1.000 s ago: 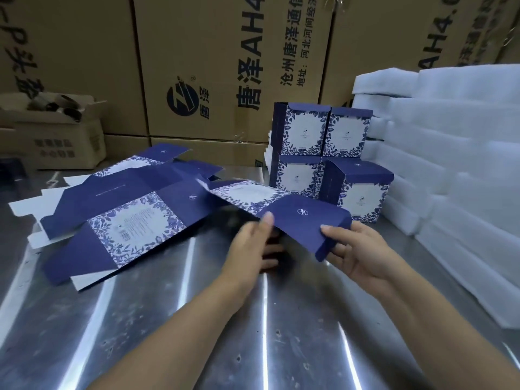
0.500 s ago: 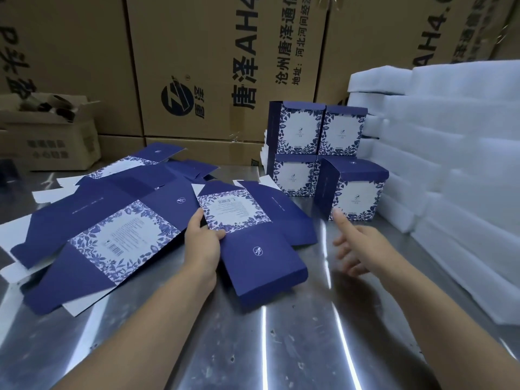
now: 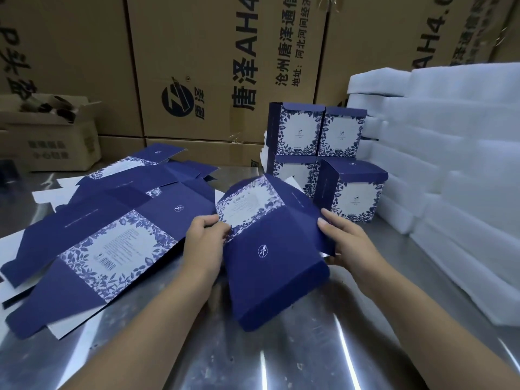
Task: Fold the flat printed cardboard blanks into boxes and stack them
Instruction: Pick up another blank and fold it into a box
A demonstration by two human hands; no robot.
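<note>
Both edges of blank (image 3: 267,266) pinched: left hand (image 3: 205,237), right hand (image 3: 349,244).

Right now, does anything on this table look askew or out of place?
Nothing looks damaged or spilled. The pile of flat blanks on the left lies fanned at mixed angles, not squared. The front folded box seems turned against the stacked boxes behind it.

Free steel table (image 3: 295,361) nearside; flat blanks (image 3: 112,243) crowd left, folded boxes (image 3: 354,201) behind, foam (image 3: 464,192) right.

brown carton (image 3: 225,68): 唐泽 AH4 | 沧州唐泽通信 | 地址:河北河间经济 | right carton (image 3: 394,38): AH4
</note>
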